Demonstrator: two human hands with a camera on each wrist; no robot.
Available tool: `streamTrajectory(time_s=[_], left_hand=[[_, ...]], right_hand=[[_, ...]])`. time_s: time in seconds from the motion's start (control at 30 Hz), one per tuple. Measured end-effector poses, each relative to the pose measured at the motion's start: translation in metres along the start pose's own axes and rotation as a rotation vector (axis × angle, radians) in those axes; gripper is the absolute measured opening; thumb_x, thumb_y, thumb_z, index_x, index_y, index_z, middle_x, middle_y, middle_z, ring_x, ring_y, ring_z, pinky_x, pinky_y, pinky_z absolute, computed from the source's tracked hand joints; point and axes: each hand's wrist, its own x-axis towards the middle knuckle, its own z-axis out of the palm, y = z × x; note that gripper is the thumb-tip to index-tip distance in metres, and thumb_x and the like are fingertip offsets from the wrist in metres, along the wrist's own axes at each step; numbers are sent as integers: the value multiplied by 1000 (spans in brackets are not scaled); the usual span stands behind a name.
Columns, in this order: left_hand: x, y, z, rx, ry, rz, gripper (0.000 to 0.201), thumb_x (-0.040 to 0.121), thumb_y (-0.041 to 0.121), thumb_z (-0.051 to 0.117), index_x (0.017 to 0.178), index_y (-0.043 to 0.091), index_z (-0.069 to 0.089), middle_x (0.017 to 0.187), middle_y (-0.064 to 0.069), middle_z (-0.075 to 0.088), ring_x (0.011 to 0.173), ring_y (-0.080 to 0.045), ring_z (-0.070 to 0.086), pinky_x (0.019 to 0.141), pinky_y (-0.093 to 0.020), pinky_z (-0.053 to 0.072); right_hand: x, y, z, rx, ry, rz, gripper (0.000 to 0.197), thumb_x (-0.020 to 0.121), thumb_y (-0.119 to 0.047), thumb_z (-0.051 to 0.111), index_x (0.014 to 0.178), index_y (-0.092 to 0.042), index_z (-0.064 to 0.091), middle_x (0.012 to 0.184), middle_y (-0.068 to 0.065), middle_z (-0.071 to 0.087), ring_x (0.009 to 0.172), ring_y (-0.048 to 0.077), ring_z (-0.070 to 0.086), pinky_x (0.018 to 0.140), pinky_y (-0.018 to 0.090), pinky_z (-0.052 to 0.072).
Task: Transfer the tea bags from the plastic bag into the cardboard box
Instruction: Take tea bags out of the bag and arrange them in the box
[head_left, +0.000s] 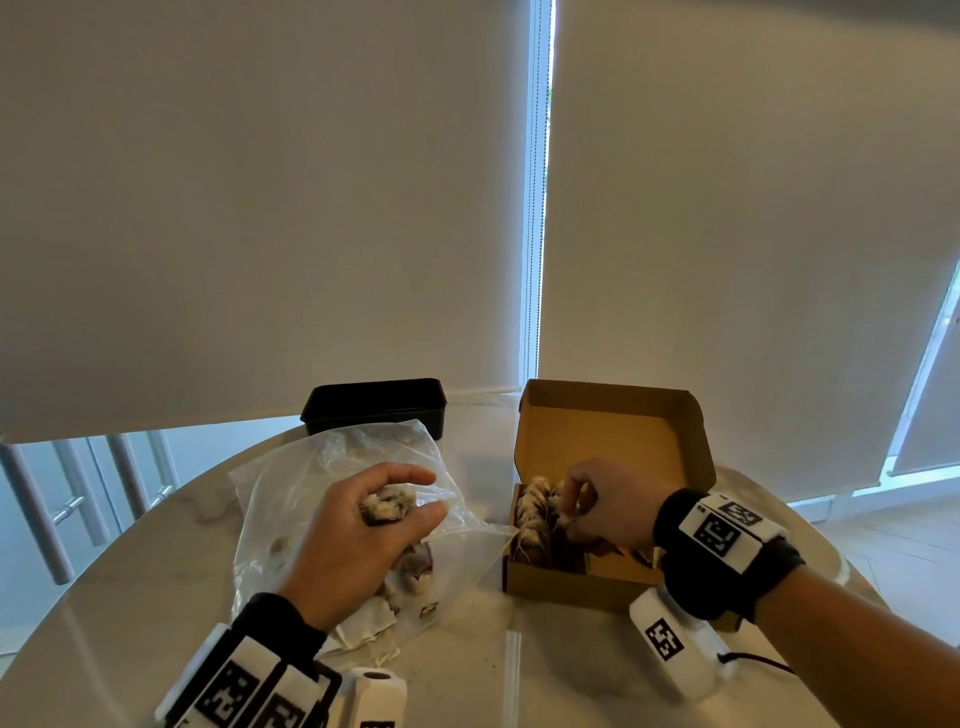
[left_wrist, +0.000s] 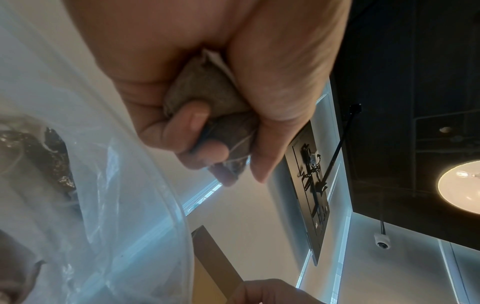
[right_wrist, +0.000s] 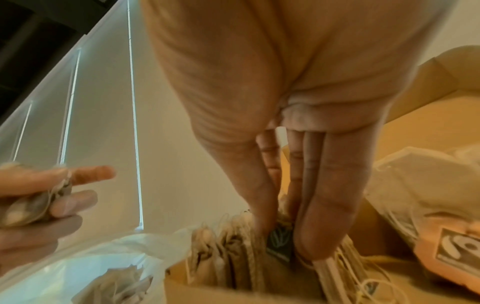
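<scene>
A clear plastic bag (head_left: 291, 499) lies at the table's left with several tea bags (head_left: 410, 571) inside. Just above its mouth, my left hand (head_left: 415, 496) grips a clump of tea bags (head_left: 387, 508); in the left wrist view the fingers (left_wrist: 197, 123) curl round that clump (left_wrist: 207, 88). The open cardboard box (head_left: 561, 577) stands to the right, its lid (head_left: 608, 436) raised at the back. A row of tea bags (head_left: 532, 512) stands along its left side. My right hand (head_left: 569, 514) reaches into the box, thumb and fingers pinching tea bags (right_wrist: 279, 244) among that row (right_wrist: 228, 246).
A black rectangular container (head_left: 374, 405) stands behind the plastic bag at the far table edge. The round marble table (head_left: 545, 665) has bare surface in front of the box. Window blinds hang close behind the table.
</scene>
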Motion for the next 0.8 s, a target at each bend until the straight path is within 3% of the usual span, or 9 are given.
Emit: streamTrajectory(time_s=[0.2, 0.3, 0.43, 0.53, 0.67, 0.73, 0.8], left_hand=[[-1, -1, -2, -3, -2, -4, 18, 77, 17, 72, 93, 24, 69, 69, 5, 68, 55, -2, 60, 52, -20, 49], [-1, 0, -3, 1, -2, 2, 17, 78, 16, 72, 92, 24, 69, 70, 5, 69, 56, -2, 61, 53, -19, 49], [-2, 1, -2, 19, 2, 15, 16, 78, 17, 72, 91, 26, 69, 73, 7, 70, 59, -2, 63, 54, -18, 50], [-3, 1, -2, 30, -3, 13, 16, 77, 18, 72, 90, 27, 69, 72, 8, 69, 59, -3, 62, 55, -21, 50], [-3, 2, -2, 23, -11, 11, 15, 78, 16, 73, 90, 25, 70, 67, 7, 68, 55, -1, 60, 53, -20, 48], [-3, 2, -2, 23, -13, 14, 15, 77, 18, 73, 90, 25, 70, 68, 6, 68, 55, -2, 60, 54, -20, 48], [-3, 2, -2, 21, -13, 7, 15, 77, 19, 73, 90, 26, 70, 69, 6, 68, 56, -2, 61, 56, -22, 48]], right_hand=[[-1, 6, -15, 119, 14, 56, 22, 90, -26, 65, 107, -23, 51, 92, 7, 70, 74, 17, 71, 64, 25, 58], [-1, 8, -17, 182, 8, 108, 12, 97, -23, 53, 108, -20, 49, 94, 12, 69, 76, 23, 71, 63, 28, 59], [0, 8, -11, 240, -9, 188, 11, 100, -15, 43, 110, -18, 45, 97, 17, 66, 74, 26, 68, 53, 28, 56], [2, 7, -7, 282, 21, 206, 15, 100, -13, 39, 113, -15, 45, 100, 17, 63, 77, 28, 68, 57, 32, 58], [4, 3, -3, 311, 30, 154, 17, 98, -7, 40, 113, -10, 47, 103, 20, 65, 78, 29, 66, 73, 39, 59], [2, 0, -4, 300, 12, 136, 19, 98, -7, 42, 115, -13, 45, 106, 19, 63, 81, 27, 64, 71, 35, 57], [3, 0, -6, 213, 52, 92, 16, 97, -8, 43, 112, -13, 47, 95, 11, 60, 75, 21, 60, 63, 29, 55]])
